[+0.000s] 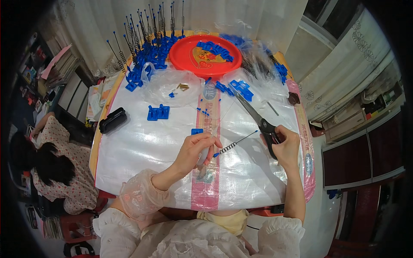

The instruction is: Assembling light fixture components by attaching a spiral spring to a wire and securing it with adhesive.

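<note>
Spring-stemmed pieces [151, 52] stand apparently finished; loose blue parts [215, 49] remain in the red tray [180, 58]. Right hand [284, 145] grips scissors [263, 124]; left hand [200, 147] curls, hold uncertain.

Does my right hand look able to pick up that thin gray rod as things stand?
Probably not straight away: your right hand is holding the scissors, though nothing appears to block the way to the gray rod.

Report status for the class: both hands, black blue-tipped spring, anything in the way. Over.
Right hand gripping black-handled metal scissors. Left hand curled, grip unclear, beside black coiled spring with blue tips. Small blue plastic block just beyond left hand.
</note>
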Demonstrator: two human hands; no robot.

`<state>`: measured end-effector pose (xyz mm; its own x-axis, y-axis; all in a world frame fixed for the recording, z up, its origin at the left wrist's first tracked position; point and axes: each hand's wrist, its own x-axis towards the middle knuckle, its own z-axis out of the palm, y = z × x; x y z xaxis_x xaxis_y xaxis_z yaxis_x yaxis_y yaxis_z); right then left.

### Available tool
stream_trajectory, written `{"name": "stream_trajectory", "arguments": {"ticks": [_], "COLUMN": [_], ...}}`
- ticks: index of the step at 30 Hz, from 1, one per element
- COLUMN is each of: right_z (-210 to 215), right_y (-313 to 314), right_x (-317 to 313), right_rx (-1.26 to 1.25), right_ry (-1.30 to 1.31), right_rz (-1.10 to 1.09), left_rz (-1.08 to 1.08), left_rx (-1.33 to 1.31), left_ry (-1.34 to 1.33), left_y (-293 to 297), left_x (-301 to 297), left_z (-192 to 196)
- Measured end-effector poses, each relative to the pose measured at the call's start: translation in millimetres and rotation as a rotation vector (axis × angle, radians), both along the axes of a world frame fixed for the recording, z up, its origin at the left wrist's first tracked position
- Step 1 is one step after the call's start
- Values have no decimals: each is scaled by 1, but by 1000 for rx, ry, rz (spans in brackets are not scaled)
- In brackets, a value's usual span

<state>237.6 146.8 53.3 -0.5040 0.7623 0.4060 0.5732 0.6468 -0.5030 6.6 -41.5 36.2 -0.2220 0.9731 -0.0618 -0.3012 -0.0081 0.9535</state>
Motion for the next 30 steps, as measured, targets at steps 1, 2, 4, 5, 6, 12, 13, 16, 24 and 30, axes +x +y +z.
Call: {"name": "stream_trajectory", "arguments": {"ticks": [1,2,4,5,6,12,13,16,24,30], "right_z": [1,1,1,1,1,5,2,1,14,15], "right_y": [0,-1,1,2,2,-3,-1,2,11,-5], "right_x": [-1,-1,0,1,1,-3,-2,2,10,-1], "right_rx": [-7,-15,-49,-66,-83,-226,-256,-468,-421,-19], "right_ry": [0,0,-19,-29,-20,35,48,155,227,-6], "right_rz": [0,0,11,17,27,85,96,129,45,-26], "left_rz": [2,3,-4,-8,-6,3,2,-7,23,40], "left_rx": [-1,-3,-17,-23,-23,-12,-8,-9,-15,9], "left_ry": [-3,-7,-20,-27,-28,-22,-27,-18,-34,-8], "left_y": [0,0,-1,-1,-2,-1,-1,-1,-3,-1], "left_x": [0,0,0,0,0,0,0,1,1,2], "left_z": [0,0,2,3,4,3,2,0,-1,-4]}}
